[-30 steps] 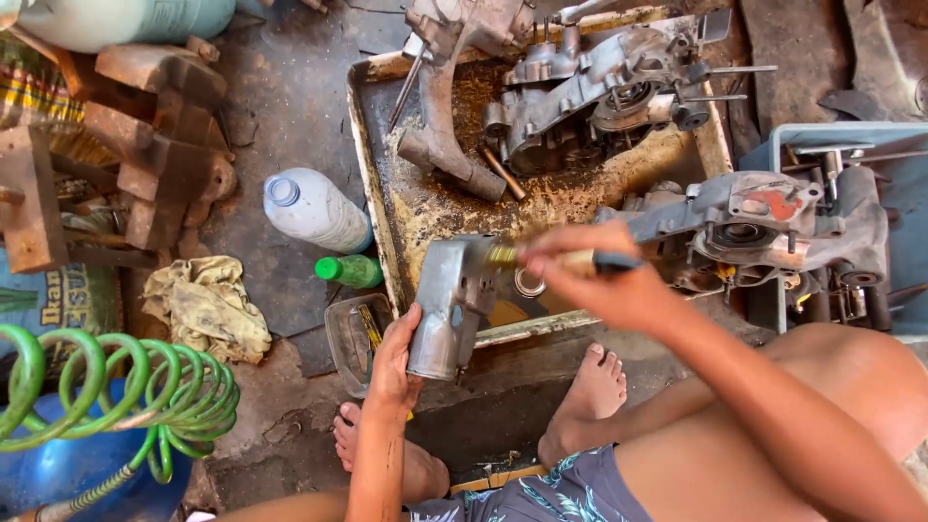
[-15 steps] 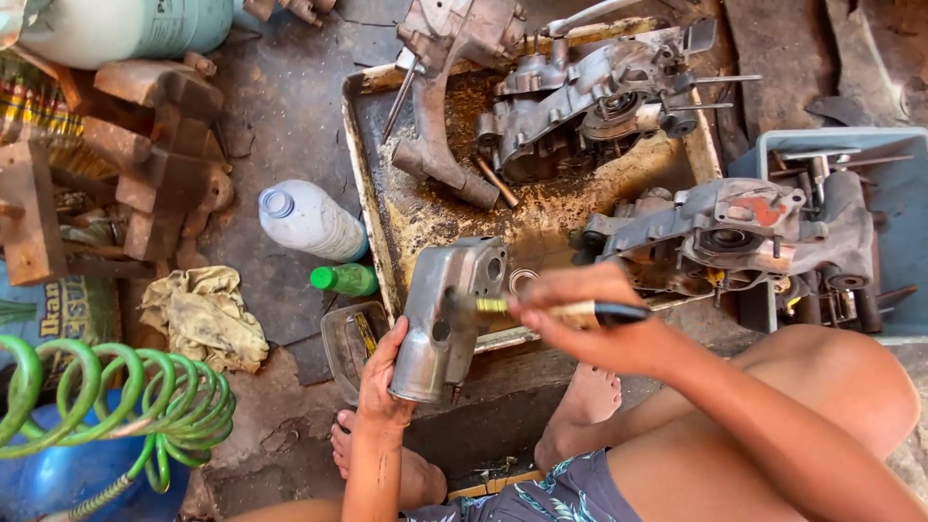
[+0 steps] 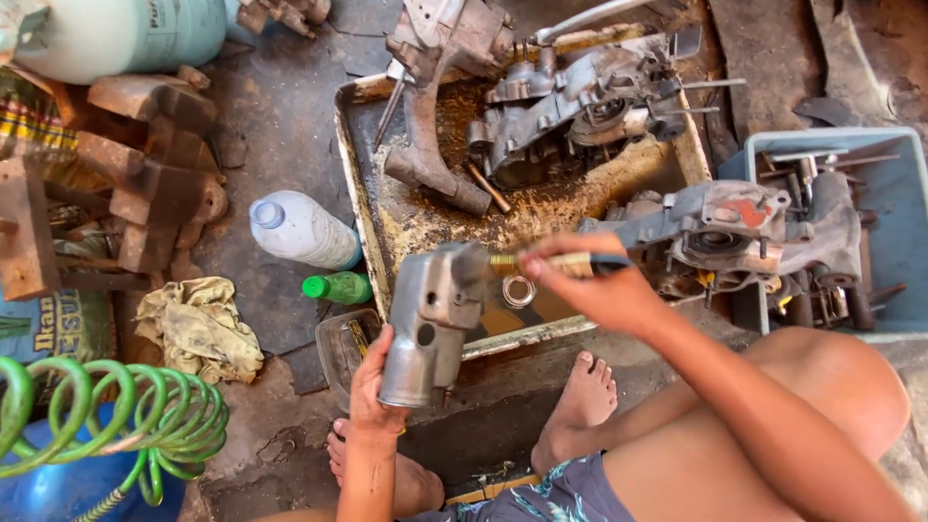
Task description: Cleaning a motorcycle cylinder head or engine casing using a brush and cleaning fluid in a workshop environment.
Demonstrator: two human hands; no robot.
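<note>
My left hand grips the lower end of a grey metal engine casing, held upright over the near edge of a dirty metal tray. My right hand holds a brush with a dark handle, its tip against the casing's top. A small metal ring lies in the tray just under the brush. My bare feet rest on the ground below the tray.
The tray holds greasy engine parts and a bent arm piece. A blue crate with more parts stands right. Left are a clear plastic bottle, green bottle, rag, bricks, green coiled hose.
The casing has shifted slightly in my left hand while my right hand keeps the brush at its top, moving a little along it.
</note>
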